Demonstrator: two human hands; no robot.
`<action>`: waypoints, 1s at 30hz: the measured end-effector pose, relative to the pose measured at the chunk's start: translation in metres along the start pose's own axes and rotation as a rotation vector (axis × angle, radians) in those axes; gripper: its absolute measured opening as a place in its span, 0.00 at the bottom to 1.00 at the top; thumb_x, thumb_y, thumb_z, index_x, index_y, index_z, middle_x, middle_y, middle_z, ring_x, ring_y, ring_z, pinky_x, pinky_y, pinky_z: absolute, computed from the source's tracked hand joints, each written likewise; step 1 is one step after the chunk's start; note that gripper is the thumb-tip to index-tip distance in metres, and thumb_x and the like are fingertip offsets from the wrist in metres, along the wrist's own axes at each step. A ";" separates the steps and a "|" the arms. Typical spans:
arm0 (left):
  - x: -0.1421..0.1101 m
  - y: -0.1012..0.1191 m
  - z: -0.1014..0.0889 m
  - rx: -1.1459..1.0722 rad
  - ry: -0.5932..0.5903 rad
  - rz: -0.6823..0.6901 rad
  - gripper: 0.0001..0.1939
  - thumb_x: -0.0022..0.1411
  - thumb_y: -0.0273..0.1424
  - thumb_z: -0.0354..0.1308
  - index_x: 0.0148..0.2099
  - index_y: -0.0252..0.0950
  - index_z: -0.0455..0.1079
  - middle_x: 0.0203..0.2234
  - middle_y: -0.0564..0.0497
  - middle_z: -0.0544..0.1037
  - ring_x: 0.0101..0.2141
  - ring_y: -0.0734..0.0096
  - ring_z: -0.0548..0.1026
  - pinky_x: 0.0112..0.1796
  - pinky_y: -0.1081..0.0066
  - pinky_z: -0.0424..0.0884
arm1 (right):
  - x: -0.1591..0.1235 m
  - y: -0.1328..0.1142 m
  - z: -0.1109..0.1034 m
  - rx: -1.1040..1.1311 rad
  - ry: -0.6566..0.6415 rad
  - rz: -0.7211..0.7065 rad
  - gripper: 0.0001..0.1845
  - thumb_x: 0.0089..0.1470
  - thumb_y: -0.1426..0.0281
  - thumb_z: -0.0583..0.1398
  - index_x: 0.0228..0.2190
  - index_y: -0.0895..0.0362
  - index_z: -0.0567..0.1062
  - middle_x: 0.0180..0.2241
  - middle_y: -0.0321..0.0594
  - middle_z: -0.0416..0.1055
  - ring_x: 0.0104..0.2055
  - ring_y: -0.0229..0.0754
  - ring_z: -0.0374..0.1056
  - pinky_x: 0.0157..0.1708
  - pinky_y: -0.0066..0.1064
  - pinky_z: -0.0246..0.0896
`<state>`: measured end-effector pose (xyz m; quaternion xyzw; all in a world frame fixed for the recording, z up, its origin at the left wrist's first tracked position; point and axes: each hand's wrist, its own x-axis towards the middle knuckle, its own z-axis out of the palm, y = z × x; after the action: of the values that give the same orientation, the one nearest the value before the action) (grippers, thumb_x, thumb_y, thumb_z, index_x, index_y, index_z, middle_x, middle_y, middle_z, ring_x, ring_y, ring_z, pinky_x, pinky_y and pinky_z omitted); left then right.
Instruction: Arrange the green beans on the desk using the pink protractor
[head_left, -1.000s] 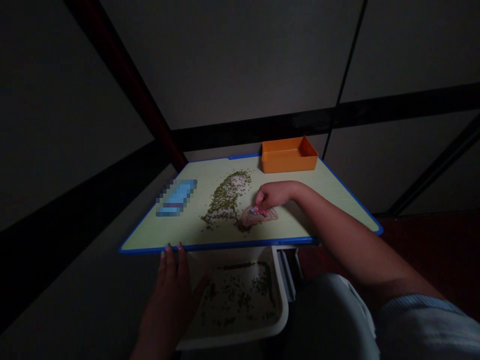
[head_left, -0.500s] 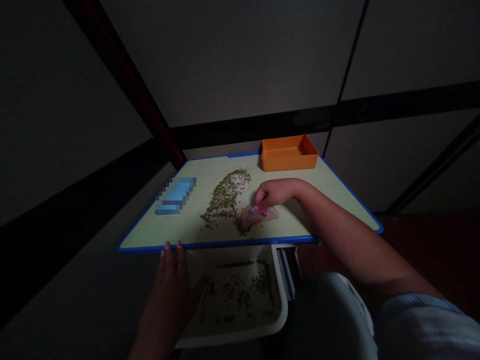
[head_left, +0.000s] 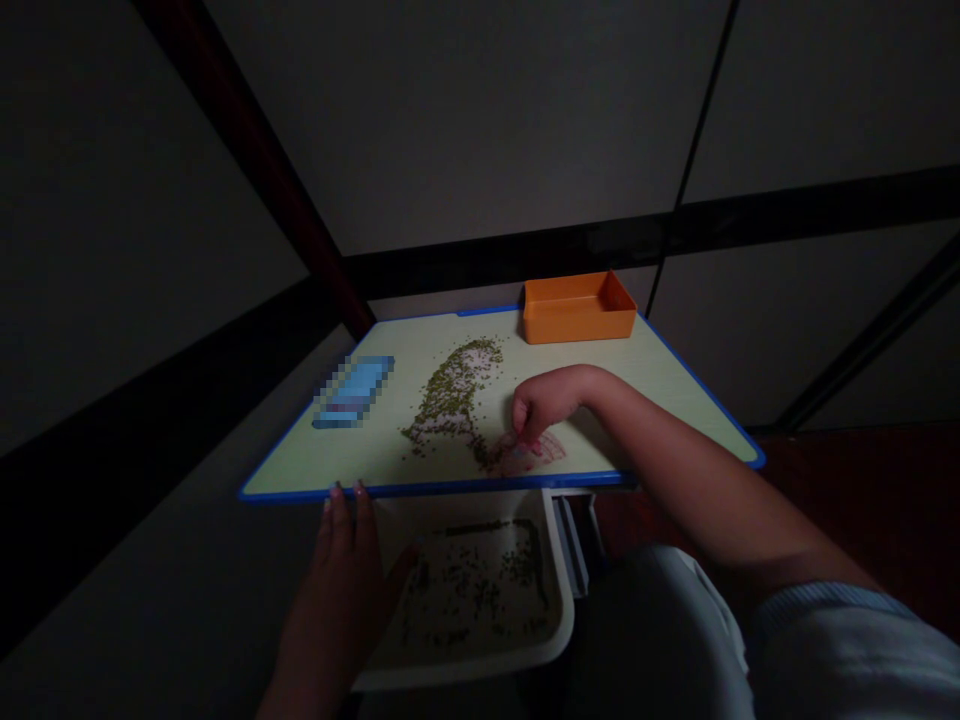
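Note:
A see-through pink protractor (head_left: 534, 459) lies nearly flat near the front edge of the board (head_left: 637, 400). My right hand (head_left: 551, 400) is closed, its fingertips pinching the protractor by its upper part. The curved part touches the lower end of a spread of small green grains (head_left: 446, 385), with whitish ones among them. At the front left, my left hand (head_left: 341, 575) lies over the left side of a white drawer (head_left: 566, 610), fingers stretched to the board's blue edge and thumb apart over the drawer's inside. Dark scattered grains cover part of the drawer's floor.
An orange open box (head_left: 577, 322) stands at the board's back right corner. On the left of the board is a blurred-out blue item (head_left: 356, 392). A panelled wall (head_left: 487, 130) rises behind, and my knee (head_left: 656, 620) is right of the drawer.
My right hand has moved the protractor slightly toward the board's front edge and a little right, tilting my wrist downward. My left hand has stayed in place.

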<state>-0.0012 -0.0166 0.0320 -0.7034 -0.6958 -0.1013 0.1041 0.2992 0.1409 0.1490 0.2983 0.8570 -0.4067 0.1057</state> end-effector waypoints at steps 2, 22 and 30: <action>0.000 0.000 0.000 0.000 -0.003 -0.003 0.47 0.57 0.54 0.44 0.66 0.21 0.44 0.66 0.24 0.47 0.66 0.41 0.48 0.60 0.49 0.57 | 0.001 0.001 0.000 -0.028 0.050 0.012 0.08 0.49 0.69 0.63 0.26 0.62 0.80 0.19 0.31 0.71 0.24 0.31 0.60 0.30 0.26 0.51; 0.000 -0.005 0.007 -0.008 0.028 0.035 0.47 0.57 0.54 0.42 0.66 0.21 0.43 0.66 0.25 0.47 0.66 0.41 0.47 0.60 0.49 0.57 | -0.011 0.017 -0.015 -0.151 0.295 0.133 0.11 0.51 0.69 0.59 0.24 0.62 0.78 0.21 0.34 0.70 0.25 0.33 0.59 0.29 0.27 0.50; -0.001 -0.002 0.004 -0.027 0.018 0.016 0.47 0.58 0.53 0.42 0.66 0.21 0.43 0.65 0.23 0.46 0.65 0.38 0.48 0.59 0.47 0.57 | -0.010 0.020 -0.014 -0.171 0.376 0.168 0.13 0.52 0.67 0.57 0.28 0.63 0.79 0.22 0.36 0.71 0.25 0.34 0.59 0.29 0.27 0.50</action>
<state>-0.0032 -0.0163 0.0283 -0.7093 -0.6877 -0.1163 0.1016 0.3200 0.1569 0.1500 0.4291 0.8651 -0.2598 0.0026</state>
